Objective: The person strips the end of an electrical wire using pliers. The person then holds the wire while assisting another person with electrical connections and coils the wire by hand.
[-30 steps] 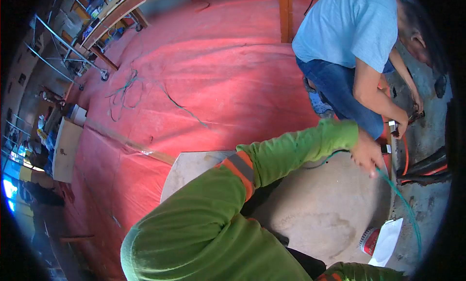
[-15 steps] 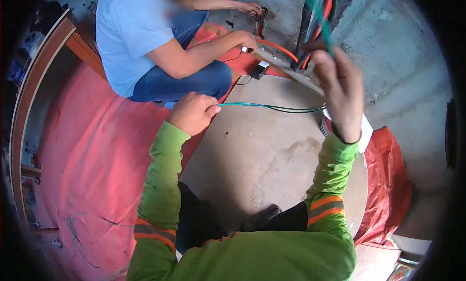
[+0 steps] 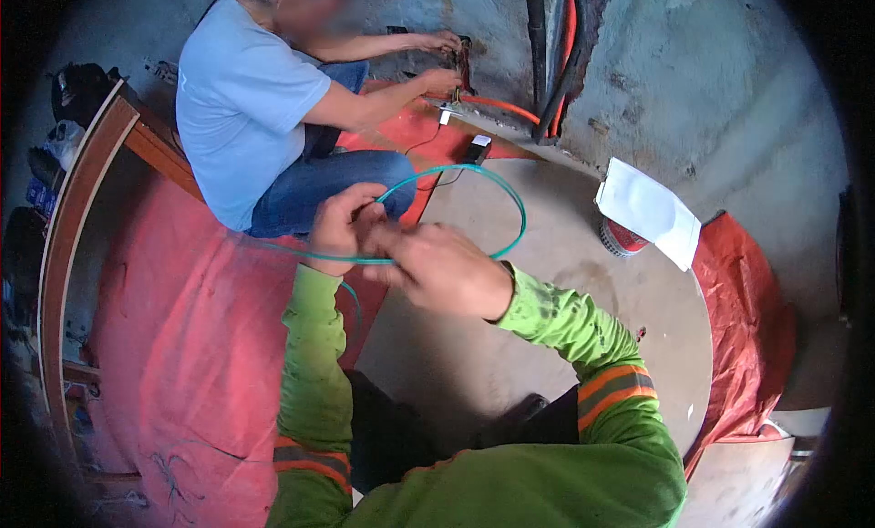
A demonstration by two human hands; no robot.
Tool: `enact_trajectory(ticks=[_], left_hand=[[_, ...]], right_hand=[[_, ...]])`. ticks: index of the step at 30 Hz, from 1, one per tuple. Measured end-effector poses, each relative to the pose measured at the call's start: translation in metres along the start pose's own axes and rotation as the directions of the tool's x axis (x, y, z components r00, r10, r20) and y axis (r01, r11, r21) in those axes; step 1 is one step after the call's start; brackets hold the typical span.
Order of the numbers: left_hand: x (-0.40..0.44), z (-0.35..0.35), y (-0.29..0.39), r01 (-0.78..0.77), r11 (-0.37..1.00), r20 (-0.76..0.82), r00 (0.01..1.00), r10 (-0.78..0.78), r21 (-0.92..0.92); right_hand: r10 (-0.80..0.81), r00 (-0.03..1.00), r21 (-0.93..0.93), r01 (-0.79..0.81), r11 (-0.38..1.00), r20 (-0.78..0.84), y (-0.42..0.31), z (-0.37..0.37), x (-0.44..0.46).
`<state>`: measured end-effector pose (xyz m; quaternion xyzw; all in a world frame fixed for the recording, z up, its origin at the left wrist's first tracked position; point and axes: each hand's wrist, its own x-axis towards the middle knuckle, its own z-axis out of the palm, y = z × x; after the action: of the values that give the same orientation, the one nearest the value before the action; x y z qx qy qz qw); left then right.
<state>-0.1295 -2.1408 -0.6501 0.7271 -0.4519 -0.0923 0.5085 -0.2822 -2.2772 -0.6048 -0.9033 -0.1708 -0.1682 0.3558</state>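
Thin green wire (image 3: 523, 209) makes a loop between my hands, its curve arching out to the right over the board. My left hand (image 3: 335, 227) is closed around the wire where the loop meets. Beside it, with fingers touching the left, my right hand (image 3: 451, 271) pinches the same wire; its fingertips are smeared by motion and partly overlap the left fingers. A loose length of wire trails left from the left hand, and a short curve hangs below it.
A person in a light blue shirt (image 3: 241, 100) crouches at upper left, both hands at a wall box (image 3: 465, 65). Orange conduit (image 3: 501, 107) runs along the wall. White paper (image 3: 647, 209) lies over a bucket (image 3: 622, 240). A brown board (image 3: 492, 346) and red sheeting (image 3: 182, 328) cover the floor.
My right hand has come down and left from its raised place to meet my left hand. The wire, stretched between them before, now forms a loop. The other person's near hand reaches the wall box.
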Motion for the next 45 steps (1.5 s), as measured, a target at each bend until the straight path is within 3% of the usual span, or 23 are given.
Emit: enact_trajectory(ticks=[3,4,7,8,11,12,14,17,18,20,21,24,27,28,31,33,35,37,39,41,44,45], left_hand=[[-0.005,0.004,0.011,0.092,0.953,-0.023,0.994,-0.103,-0.289],[-0.007,-0.008,0.006,0.168,0.866,0.146,0.983,-0.111,-0.472],[-0.013,-0.014,0.035,0.144,0.929,0.324,0.946,-0.028,-0.34],[-0.015,-0.011,0.047,0.198,0.862,0.382,0.924,-0.005,-0.467],[-0.012,0.008,0.044,0.118,0.899,0.236,0.972,-0.017,-0.422],[-0.008,0.017,0.043,-0.014,0.975,0.119,0.992,0.041,-0.222],[-0.005,0.018,0.045,0.106,0.981,0.015,0.994,-0.105,-0.161],[-0.003,0.013,0.047,0.169,0.967,-0.156,0.967,-0.2,-0.188],[-0.004,0.007,0.039,0.177,0.957,-0.184,0.958,-0.221,-0.232],[-0.007,0.0,0.044,0.147,0.961,-0.258,0.944,-0.208,-0.234],[-0.008,-0.003,0.05,0.111,0.969,-0.228,0.96,-0.162,-0.219],[-0.013,0.0,0.06,0.003,0.975,-0.113,0.993,-0.029,-0.223],[-0.014,-0.001,0.065,0.065,0.991,-0.016,0.998,-0.067,-0.115],[-0.015,-0.003,0.055,-0.003,0.989,-0.066,0.998,-0.007,-0.15],[-0.02,-0.03,0.038,0.184,0.932,-0.205,0.945,-0.255,-0.312],[-0.022,-0.041,0.026,0.167,0.883,-0.153,0.954,-0.257,-0.438],[-0.02,-0.039,0.022,0.133,0.846,-0.17,0.953,-0.253,-0.516],[-0.019,-0.035,0.026,0.12,0.837,-0.182,0.95,-0.252,-0.533],[-0.019,-0.035,0.035,0.1,0.791,-0.189,0.946,-0.263,-0.603],[-0.024,-0.038,0.045,0.203,0.774,-0.097,0.942,-0.322,-0.6],[-0.027,-0.042,0.044,0.268,0.737,-0.034,0.93,-0.367,-0.621],[-0.027,-0.043,0.042,0.28,0.723,-0.022,0.926,-0.377,-0.632]], right_hand=[[-0.072,0.979,-0.159,0.041,0.986,-0.192,0.017,0.003,0.005],[0.082,0.994,-0.216,-0.096,0.972,-0.076,0.022,0.001,0.005],[0.109,0.961,-0.19,-0.161,0.968,-0.255,0.051,0.009,0.008],[0.162,0.953,-0.228,-0.223,0.948,-0.258,0.054,0.01,0.01],[0.264,0.935,-0.394,-0.341,0.854,-0.236,0.039,0.025,0.007],[0.254,0.949,-0.406,-0.31,0.86,-0.187,0.038,0.026,0.006],[0.23,0.97,-0.421,-0.243,0.874,-0.081,0.036,0.029,0.005],[-0.002,1.0,-0.225,0.007,0.974,0.021,0.043,0.003,0.005],[-0.086,0.996,-0.075,0.086,0.993,0.009,0.045,-0.012,0.008],[-0.196,0.942,-0.325,0.102,0.94,-0.271,0.041,-0.039,0.012],[-0.268,0.88,-0.434,0.08,0.897,-0.392,0.041,-0.045,0.015],[-0.272,0.939,-0.489,0.139,0.861,-0.212,0.049,-0.043,0.019],[-0.28,0.958,-0.16,0.268,0.95,-0.057,0.077,-0.018,0.022],[-0.202,0.968,-0.067,0.194,0.979,-0.15,0.082,-0.016,0.021],[0.031,0.94,0.204,0.041,0.978,-0.339,0.104,-0.03,0.019],[0.28,0.905,0.583,-0.046,0.811,-0.319,0.105,-0.045,0.016],[0.339,0.902,0.701,-0.058,0.711,-0.268,0.108,-0.039,0.015],[0.405,0.891,0.8,-0.084,0.594,-0.207,0.105,-0.027,0.016],[0.391,0.884,0.806,-0.027,0.591,-0.257,0.113,-0.021,0.016],[0.403,0.871,0.804,-0.015,0.595,-0.282,0.117,-0.019,0.015],[0.428,0.89,0.748,-0.176,0.64,-0.157,0.114,-0.024,0.013],[0.343,0.912,0.598,-0.148,0.788,-0.226,0.116,-0.023,0.014]])
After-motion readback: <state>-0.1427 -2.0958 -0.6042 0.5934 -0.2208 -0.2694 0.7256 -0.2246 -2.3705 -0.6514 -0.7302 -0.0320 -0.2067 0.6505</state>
